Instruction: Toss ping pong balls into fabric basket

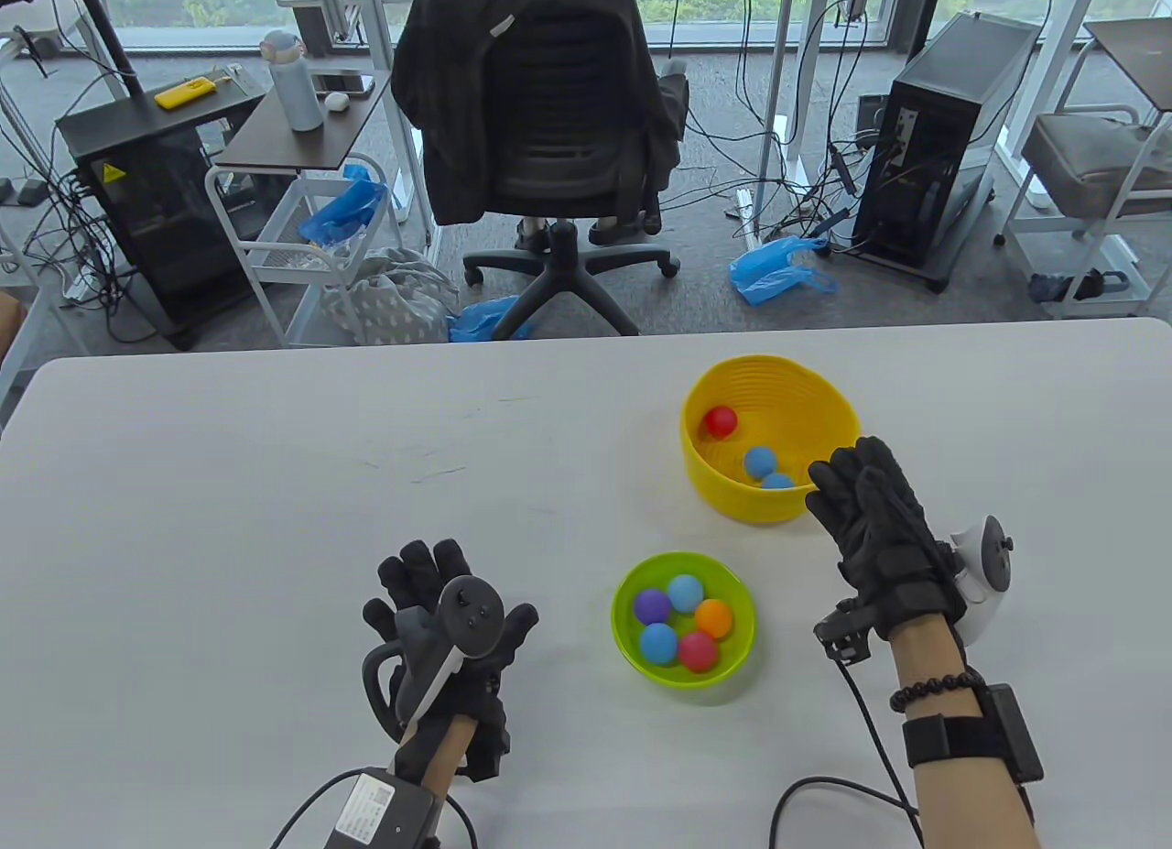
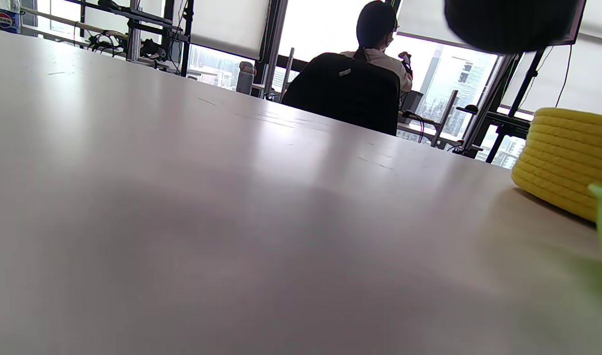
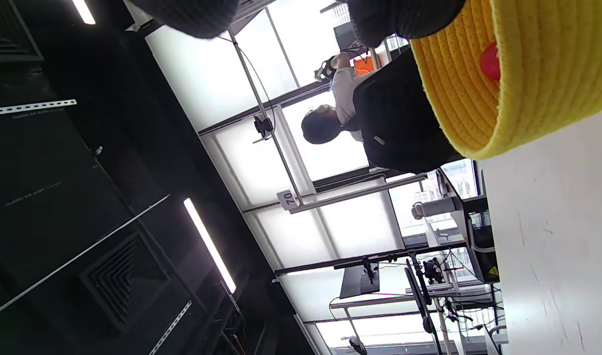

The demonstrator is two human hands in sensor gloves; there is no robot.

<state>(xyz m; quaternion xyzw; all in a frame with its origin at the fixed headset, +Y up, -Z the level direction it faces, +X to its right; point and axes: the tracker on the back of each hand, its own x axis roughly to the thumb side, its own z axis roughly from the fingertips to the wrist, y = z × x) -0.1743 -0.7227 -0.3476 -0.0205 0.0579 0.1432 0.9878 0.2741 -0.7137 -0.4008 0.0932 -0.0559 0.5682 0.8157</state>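
1. My right hand (image 1: 874, 528) is released, fingers extended and together, holding nothing; its fingertips are at the near right rim of the yellow fabric basket (image 1: 723, 496)
2. My left hand (image 1: 439, 629) lies flat on the white table (image 1: 275, 519), fingers spread, gripping nothing, well left of the bowl
3. Inside the basket: one red ball (image 1: 721, 420) toward the far side, two blue balls (image 1: 759, 462) close together nearer my right hand
4. Green bowl (image 1: 632, 647) sits between my hands, just nearer than the basket. It holds five balls: purple (image 1: 652, 604), light blue (image 1: 685, 593), orange (image 1: 713, 617), blue (image 1: 658, 642), red (image 1: 698, 650)
5. Right wrist view, tilted: basket's ribbed wall (image 3: 552, 74) close, the red ball (image 3: 490, 61) showing inside
6. Beyond the table: black office chair (image 1: 540, 125) draped with a dark jacket
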